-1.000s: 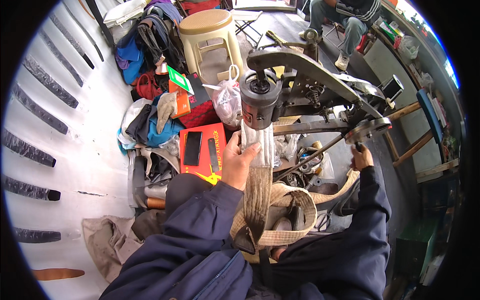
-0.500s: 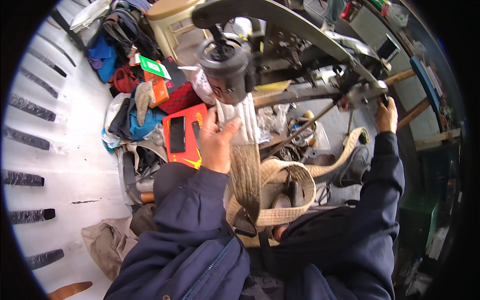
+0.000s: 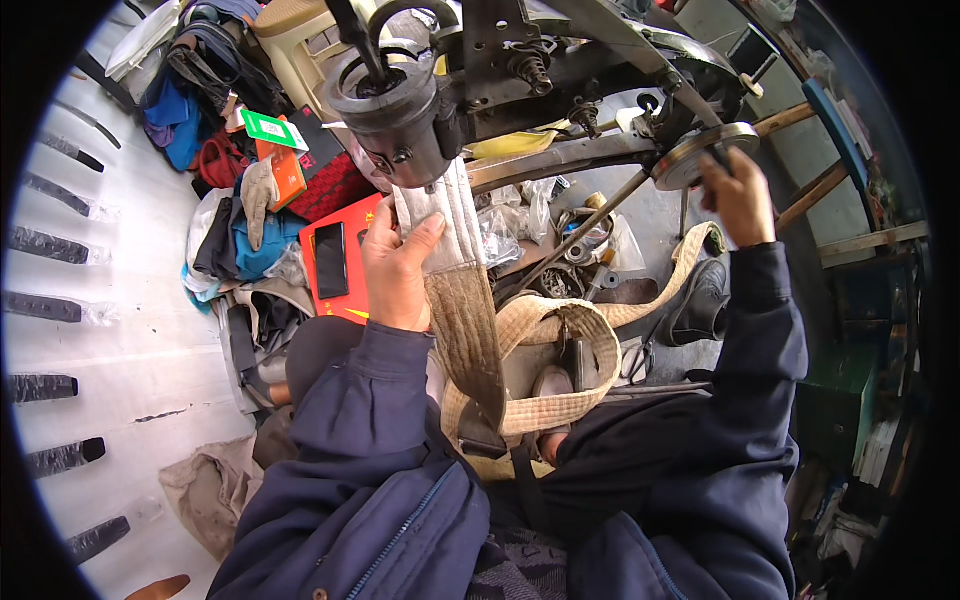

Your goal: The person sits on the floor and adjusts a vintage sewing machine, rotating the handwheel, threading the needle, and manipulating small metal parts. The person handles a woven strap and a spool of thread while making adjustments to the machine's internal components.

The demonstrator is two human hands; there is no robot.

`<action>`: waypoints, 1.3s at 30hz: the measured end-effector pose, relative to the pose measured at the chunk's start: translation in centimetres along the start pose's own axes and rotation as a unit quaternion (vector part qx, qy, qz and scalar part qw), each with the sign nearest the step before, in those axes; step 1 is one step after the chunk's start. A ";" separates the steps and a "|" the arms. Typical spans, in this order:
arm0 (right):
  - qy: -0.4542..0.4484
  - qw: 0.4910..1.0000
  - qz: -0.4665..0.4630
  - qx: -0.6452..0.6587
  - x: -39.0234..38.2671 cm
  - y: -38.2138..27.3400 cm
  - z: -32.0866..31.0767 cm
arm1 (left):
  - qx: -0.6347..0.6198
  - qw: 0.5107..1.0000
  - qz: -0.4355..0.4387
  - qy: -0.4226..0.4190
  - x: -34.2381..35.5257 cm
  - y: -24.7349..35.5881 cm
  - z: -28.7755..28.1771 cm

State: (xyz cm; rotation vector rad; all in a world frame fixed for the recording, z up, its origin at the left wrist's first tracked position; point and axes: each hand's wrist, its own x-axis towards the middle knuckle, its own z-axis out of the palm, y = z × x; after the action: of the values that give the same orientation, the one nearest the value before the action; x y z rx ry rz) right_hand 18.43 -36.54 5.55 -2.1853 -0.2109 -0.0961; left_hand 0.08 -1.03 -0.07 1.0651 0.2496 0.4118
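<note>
A black metal sewing machine (image 3: 540, 70) has its cylindrical head (image 3: 390, 130) over a long, quilted strap (image 3: 455, 300), pale at the upper end, browner below. My left hand (image 3: 400, 260) grips the strap's edge just below the head, thumb on top. At the machine's right, my right hand (image 3: 738, 200) is closed on the dark handle of the hand wheel (image 3: 705, 160). The strap's loose length (image 3: 565, 415) loops down between my legs, and its far end rises to the right. How the strap sits under the head is hidden.
Left are a white panel (image 3: 120, 370) with dark strips, piled cloths and bags (image 3: 250, 230), and a red box (image 3: 355, 300) carrying a phone (image 3: 330, 260). Behind stands a plastic stool (image 3: 300, 35). Loose parts (image 3: 590, 240), a shoe (image 3: 700, 300) and wooden bars (image 3: 810, 195) are right.
The view has shifted, so machine and hands sit higher and further left. My right hand has turned the wheel's handle upward and round. My left hand stays on the strap.
</note>
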 end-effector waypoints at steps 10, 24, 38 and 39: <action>0.151 0.964 0.049 -0.211 5.8 13.5 -4.2 | 0.003 1.000 -0.011 -0.001 0.4 -0.1 -0.2; -0.042 0.999 -0.005 0.013 -0.4 2.0 0.6 | -0.020 0.999 -0.025 -0.006 0.1 0.7 0.3; 0.164 0.952 0.077 -0.248 5.2 12.2 -4.6 | 0.029 0.999 -0.012 -0.029 -0.9 0.1 -0.3; 0.156 0.950 0.100 -0.251 5.2 12.5 -4.5 | 0.039 0.998 -0.003 -0.042 -1.5 0.1 -0.4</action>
State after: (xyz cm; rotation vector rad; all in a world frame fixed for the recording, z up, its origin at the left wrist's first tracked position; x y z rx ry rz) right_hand 25.94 -46.74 -1.03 -2.6396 0.2420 -0.4179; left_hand -1.43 -1.29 -0.17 1.1548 0.1952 0.3521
